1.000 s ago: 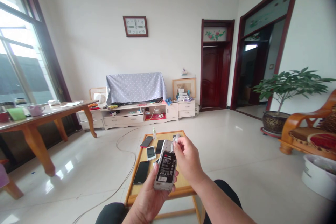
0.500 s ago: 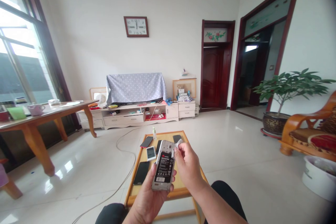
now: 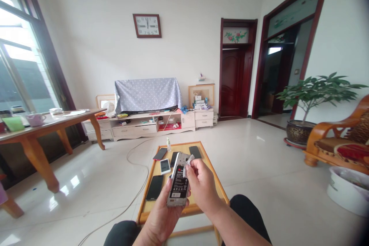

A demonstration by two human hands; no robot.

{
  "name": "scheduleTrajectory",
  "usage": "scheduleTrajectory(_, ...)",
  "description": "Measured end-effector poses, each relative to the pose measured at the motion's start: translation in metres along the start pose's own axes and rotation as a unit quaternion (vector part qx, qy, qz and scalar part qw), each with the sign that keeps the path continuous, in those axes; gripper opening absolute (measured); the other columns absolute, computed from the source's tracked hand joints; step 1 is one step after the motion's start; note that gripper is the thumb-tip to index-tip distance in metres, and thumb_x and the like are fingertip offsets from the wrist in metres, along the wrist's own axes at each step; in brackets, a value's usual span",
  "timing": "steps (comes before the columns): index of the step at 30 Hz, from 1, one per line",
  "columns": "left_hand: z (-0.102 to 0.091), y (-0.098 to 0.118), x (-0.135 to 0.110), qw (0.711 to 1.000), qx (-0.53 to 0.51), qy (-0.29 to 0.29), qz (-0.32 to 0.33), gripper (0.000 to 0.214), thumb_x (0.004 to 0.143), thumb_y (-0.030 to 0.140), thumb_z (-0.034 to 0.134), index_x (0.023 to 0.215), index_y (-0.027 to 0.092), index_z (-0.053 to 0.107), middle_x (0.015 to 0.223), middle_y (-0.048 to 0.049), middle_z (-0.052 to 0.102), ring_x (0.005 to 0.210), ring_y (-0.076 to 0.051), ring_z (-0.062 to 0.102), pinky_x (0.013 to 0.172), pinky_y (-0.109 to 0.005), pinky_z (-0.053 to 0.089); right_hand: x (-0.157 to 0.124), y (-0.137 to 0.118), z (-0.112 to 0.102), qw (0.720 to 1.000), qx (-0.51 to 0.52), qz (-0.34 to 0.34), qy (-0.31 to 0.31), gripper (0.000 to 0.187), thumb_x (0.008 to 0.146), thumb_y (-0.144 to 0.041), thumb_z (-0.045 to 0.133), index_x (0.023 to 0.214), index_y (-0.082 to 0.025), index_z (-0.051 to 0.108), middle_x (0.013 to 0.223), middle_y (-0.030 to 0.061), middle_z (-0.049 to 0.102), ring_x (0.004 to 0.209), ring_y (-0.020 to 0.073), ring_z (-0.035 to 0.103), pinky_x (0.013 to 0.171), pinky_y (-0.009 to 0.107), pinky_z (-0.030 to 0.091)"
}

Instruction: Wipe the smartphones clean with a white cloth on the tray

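A mobile phone (image 3: 178,184) with its back cover off, showing a black battery and grey frame, is tilted up in my left hand (image 3: 165,215). My left thumb lies along its left edge, and the fingers wrap round to the right edge. Pinched in my right hand (image 3: 203,184) is a small whitish wipe (image 3: 188,163), pressed on the upper right of the phone's inside. Beyond, on a small wooden table (image 3: 198,209), lie a white phone (image 3: 165,166), a large black phone (image 3: 155,187), and several other dark phones. A small clear bottle (image 3: 168,145) stands at the far edge.
A cable (image 3: 135,188) runs over the tiled floor left of the small table. A larger wooden table (image 3: 54,130) with cups stands at the left. At the right are a wooden chair (image 3: 325,134), a potted plant (image 3: 301,130) and a white tub (image 3: 347,190).
My right hand has moved the wipe slightly left and down over the phone's inside, covering part of the battery label. The view has shifted a little.
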State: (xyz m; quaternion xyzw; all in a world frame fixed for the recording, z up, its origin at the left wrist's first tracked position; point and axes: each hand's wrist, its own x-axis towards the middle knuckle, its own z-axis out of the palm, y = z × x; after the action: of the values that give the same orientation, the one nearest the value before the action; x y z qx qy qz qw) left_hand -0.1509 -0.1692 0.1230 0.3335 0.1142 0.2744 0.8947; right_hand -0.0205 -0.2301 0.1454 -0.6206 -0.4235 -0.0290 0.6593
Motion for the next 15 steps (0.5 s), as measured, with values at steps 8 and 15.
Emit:
scheduleTrajectory(8,0.001,0.000,-0.001,0.999,0.011,-0.022,-0.025,0.052,0.097,0.052,0.049,0.129,0.013,0.061,0.107,-0.0200,0.072,0.092,-0.025,0.067,0.074,-0.034,0.049,0.019,-0.004,-0.010,1.000,-0.003,-0.013,0.011,0.019,0.095,-0.040,0.054,0.091,-0.022,0.061,0.075,0.0010,0.066,0.065,0.0159,0.060,0.059,0.025,0.046)
scheduleTrajectory(15,0.003,0.004,-0.001,0.999,0.009,-0.027,-0.016,0.047,0.097,0.050,0.049,0.125,0.015,0.064,0.102,-0.0151,0.072,0.088,-0.023,0.067,0.072,-0.033,0.049,0.007,-0.001,-0.009,0.999,-0.022,-0.037,-0.005,0.015,0.095,-0.035,0.054,0.089,-0.023,0.061,0.073,0.0003,0.064,0.063,0.0160,0.060,0.057,0.025,0.044)
